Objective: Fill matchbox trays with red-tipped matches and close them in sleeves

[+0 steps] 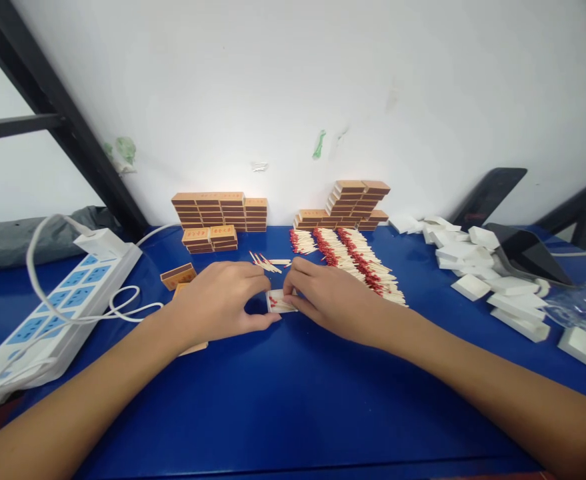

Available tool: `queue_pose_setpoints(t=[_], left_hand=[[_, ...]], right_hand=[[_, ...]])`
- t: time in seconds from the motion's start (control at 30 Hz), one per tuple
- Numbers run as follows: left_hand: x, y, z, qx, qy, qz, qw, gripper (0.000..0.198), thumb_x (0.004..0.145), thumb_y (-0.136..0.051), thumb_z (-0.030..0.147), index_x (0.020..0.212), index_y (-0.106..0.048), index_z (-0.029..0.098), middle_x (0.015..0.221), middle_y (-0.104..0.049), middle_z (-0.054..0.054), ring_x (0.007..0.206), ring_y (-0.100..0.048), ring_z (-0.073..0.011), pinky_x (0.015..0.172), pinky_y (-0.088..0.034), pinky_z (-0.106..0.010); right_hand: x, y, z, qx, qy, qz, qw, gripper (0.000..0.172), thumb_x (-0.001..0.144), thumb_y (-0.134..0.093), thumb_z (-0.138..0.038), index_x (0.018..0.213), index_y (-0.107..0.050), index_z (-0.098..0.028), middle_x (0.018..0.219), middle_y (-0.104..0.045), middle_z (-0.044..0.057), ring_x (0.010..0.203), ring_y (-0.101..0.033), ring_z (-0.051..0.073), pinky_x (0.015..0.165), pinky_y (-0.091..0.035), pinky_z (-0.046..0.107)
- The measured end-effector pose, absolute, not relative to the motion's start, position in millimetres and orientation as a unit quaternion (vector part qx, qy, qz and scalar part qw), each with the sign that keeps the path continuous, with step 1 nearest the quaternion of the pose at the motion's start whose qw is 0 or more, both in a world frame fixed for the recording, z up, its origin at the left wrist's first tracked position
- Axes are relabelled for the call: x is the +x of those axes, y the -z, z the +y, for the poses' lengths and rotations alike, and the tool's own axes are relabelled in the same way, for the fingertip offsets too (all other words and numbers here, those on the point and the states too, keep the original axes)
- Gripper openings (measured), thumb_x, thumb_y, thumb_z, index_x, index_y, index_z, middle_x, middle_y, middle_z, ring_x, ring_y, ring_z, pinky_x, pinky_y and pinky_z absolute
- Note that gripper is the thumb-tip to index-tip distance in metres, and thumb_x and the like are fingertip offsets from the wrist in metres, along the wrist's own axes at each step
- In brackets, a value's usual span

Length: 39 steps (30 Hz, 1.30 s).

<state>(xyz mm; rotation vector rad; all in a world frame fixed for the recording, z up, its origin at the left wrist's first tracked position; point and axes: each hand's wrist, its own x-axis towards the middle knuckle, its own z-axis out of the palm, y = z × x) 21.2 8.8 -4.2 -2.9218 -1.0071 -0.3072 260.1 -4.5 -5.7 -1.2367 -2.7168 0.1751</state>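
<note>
Curves left hand open around left end of white tray, centre of blue table; bunches right hand over right end, cannot tell on what; looks light, crushable, best pinched by side walls

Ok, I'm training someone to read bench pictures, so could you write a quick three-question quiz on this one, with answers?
1. True or false: the power strip lies on the person's left.
2. What sits between the left hand and the right hand?
a) a cup
b) a white tray with matches
c) a pen
3. Fill in: the match rows lie nearest the ____ hand.

Key: 1. True. 2. b. 3. right.
</note>
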Motion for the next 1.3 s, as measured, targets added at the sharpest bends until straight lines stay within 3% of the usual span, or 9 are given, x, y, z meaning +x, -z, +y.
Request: queue_pose_setpoints(t=[0.4, 0.7, 0.87, 1.13, 1.3], left_hand=[[21, 4, 12, -0.936, 0.095, -0.338, 0.016, 0.028, 0.098, -0.069, 0.046, 0.092, -0.074, 0.019, 0.087, -0.073, -0.002, 0.082, -0.070, -0.0210, 0.070, -0.046, -0.033], [20, 5, 14, -0.936, 0.091, -0.340, 0.005, 0.028, 0.098, -0.071, 0.047, 0.093, -0.074, 0.019, 0.090, -0.075, -0.003, 0.085, -0.071, -0.0227, 0.071, -0.046, -0.034], [19, 4, 13, -0.937, 0.092, -0.338, 0.009, 0.028, 0.098, -0.071, 0.045, 0.087, -0.073, 0.019, 0.086, -0.073, -0.002, 0.080, -0.070, -0.0216, 0.067, -0.043, -0.034], [20, 3, 13, -0.933, 0.072, -0.353, -0.004, 0.027, 0.096, -0.074, 0.045, 0.093, -0.076, 0.019, 0.092, -0.075, -0.003, 0.084, -0.071, -0.0222, 0.070, -0.043, -0.033], [21, 3, 14, -0.930, 0.056, -0.364, -0.017, 0.028, 0.096, -0.074, 0.047, 0.099, -0.079, 0.019, 0.094, -0.076, -0.003, 0.088, -0.073, -0.0242, 0.073, -0.046, -0.036]], right_hand=[[262, 19, 1, -0.395, -0.145, -0.891, 0.169, 0.017, 0.109, -0.061, -0.031, 0.100, -0.070, -0.019, 0.106, -0.066, 0.005, 0.082, -0.063, 0.015, 0.074, -0.045, 0.030], [264, 20, 3, -0.381, -0.173, -0.894, 0.161, 0.015, 0.107, -0.058, -0.018, 0.103, -0.072, -0.019, 0.105, -0.065, 0.005, 0.085, -0.062, 0.015, 0.076, -0.044, 0.030], [265, 16, 3, -0.384, -0.196, -0.890, 0.148, 0.013, 0.106, -0.062, -0.020, 0.099, -0.074, -0.019, 0.100, -0.065, 0.004, 0.086, -0.061, 0.016, 0.076, -0.044, 0.030], [274, 8, 14, -0.352, -0.208, -0.900, 0.150, 0.012, 0.103, -0.065, -0.020, 0.096, -0.075, -0.019, 0.094, -0.067, 0.004, 0.085, -0.060, 0.017, 0.076, -0.044, 0.030], [283, 7, 27, -0.445, -0.139, -0.865, 0.182, 0.017, 0.104, -0.066, -0.029, 0.092, -0.073, -0.019, 0.089, -0.070, 0.004, 0.080, -0.060, 0.018, 0.070, -0.041, 0.032]])
